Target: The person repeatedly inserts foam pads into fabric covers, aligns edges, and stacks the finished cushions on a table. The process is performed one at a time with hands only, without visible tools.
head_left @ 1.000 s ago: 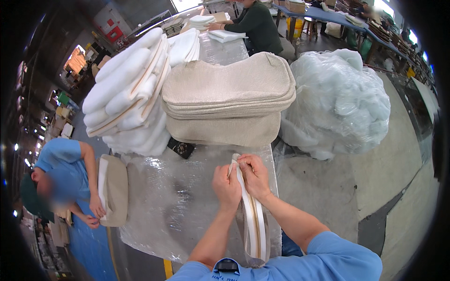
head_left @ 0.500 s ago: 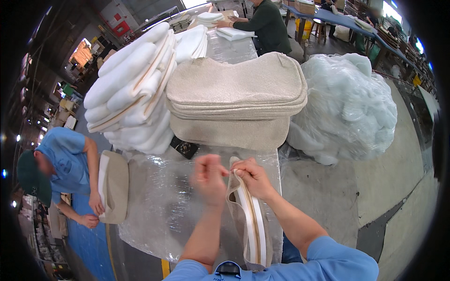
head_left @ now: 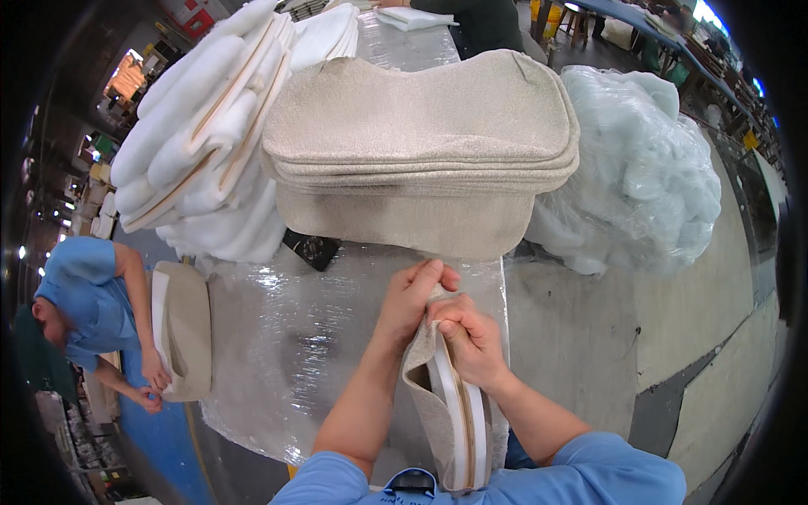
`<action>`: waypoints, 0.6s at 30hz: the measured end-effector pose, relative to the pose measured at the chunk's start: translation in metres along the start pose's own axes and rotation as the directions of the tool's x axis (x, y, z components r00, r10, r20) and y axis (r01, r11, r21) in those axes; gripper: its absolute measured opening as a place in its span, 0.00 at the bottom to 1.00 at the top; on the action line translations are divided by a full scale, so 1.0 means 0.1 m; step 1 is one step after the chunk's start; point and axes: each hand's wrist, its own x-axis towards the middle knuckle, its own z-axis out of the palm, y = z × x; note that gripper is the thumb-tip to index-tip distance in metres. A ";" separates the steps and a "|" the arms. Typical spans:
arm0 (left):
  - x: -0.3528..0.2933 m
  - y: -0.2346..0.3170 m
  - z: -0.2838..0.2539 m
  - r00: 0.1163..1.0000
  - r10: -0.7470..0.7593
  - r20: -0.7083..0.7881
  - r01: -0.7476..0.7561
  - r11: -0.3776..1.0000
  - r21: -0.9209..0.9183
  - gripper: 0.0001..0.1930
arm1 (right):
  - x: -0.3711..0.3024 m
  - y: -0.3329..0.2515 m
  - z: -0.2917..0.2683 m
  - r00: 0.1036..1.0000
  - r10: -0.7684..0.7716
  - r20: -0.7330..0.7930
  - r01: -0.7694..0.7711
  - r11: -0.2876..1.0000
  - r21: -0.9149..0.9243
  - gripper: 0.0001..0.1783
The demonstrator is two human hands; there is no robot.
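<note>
Here, the right hand (head_left: 470, 332) pinches one beige cover (head_left: 431, 412) at its far end; the left hand (head_left: 412, 296) curls just beyond, its fingertips' hold hidden from me. The cover stretches back toward the wearer, its left side sagging, one white strip (head_left: 468, 421) with a tan centre line running along it. Beyond both hands: one beige stack (head_left: 421, 118), one white pile (head_left: 202, 126) leftward, one plastic-wrapped bundle (head_left: 635, 172) rightward.

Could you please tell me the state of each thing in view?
Beige cover, gaping on its left side
Right hand, closed on the cover
Left hand, fingers curled; grip unclear
Beige pieces, stacked
White padding, folded and piled
Clear plastic bag, bulging
Clear sheeting, wrinkled
Co-worker's hands, close together
</note>
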 end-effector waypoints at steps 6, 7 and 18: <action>-0.09 -0.15 0.06 0.993 0.109 -0.054 -0.107 0.993 0.041 0.21 | -0.05 -0.02 -0.06 1.000 0.004 0.019 -0.004 1.000 0.012 0.09; -0.10 -0.16 0.14 0.981 0.165 -0.101 -0.166 0.986 0.004 0.20 | -0.03 -0.01 -0.10 1.000 0.018 -0.005 -0.018 1.000 0.021 0.09; -1.85 -1.54 0.32 0.905 -0.304 -0.298 0.372 0.906 0.204 0.22 | -0.54 0.11 -1.62 0.844 0.392 -0.367 -0.228 0.880 0.417 0.20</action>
